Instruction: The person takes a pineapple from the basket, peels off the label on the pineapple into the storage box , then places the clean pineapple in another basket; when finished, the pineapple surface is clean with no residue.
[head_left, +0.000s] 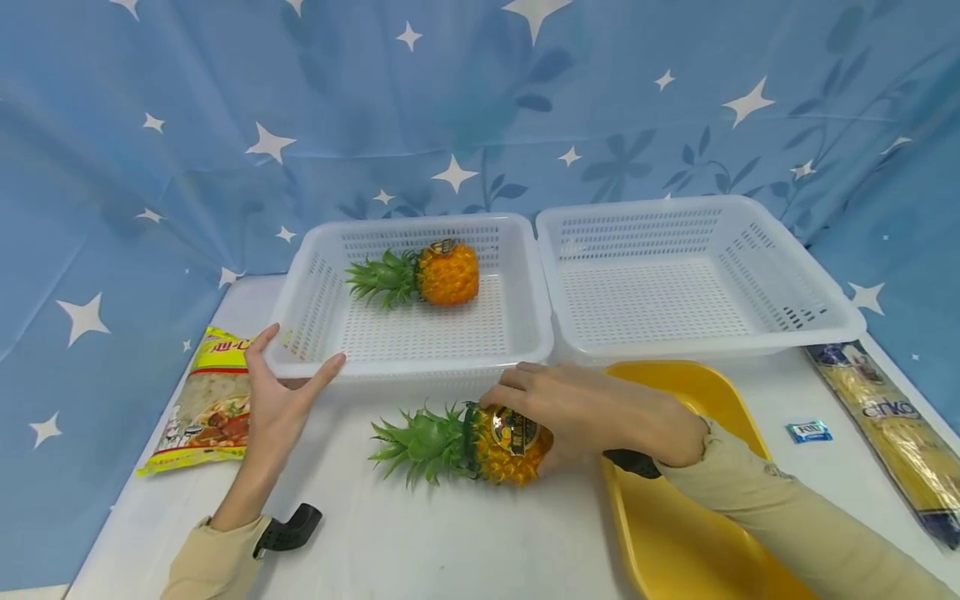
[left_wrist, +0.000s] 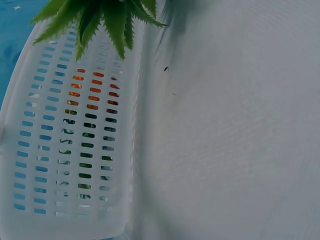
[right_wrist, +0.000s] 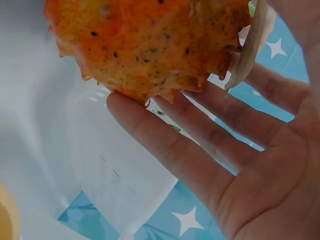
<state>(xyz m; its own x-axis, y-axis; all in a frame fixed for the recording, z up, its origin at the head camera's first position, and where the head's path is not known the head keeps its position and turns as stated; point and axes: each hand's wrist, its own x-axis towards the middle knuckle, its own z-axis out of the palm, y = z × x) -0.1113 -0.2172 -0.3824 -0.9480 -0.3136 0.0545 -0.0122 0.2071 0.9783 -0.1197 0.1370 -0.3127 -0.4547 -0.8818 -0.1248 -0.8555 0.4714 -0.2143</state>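
In the head view, a pineapple point(head_left: 504, 450) lies on the white table with its leafy crown to the left and a dark label on its body. My right hand point(head_left: 570, 412) holds it by the end opposite the crown. The right wrist view shows this orange pineapple point(right_wrist: 145, 45) against the fingers point(right_wrist: 165, 140). My left hand point(head_left: 285, 400), thumb and forefinger spread, touches the near left corner of a white perforated basket point(head_left: 412, 367). A second pineapple point(head_left: 448, 275) lies inside that basket. The left wrist view shows the basket's slotted wall point(left_wrist: 75, 150) but not the left hand.
A second white basket point(head_left: 705, 342) stands to the right. A yellow tray point(head_left: 675, 533) sits under my right forearm. Farther right are a small blue packet point(head_left: 809, 431) and a long noodle package point(head_left: 892, 425). A yellow food bag point(head_left: 210, 400) lies at left. A starry blue curtain point(head_left: 450, 108) hangs behind.
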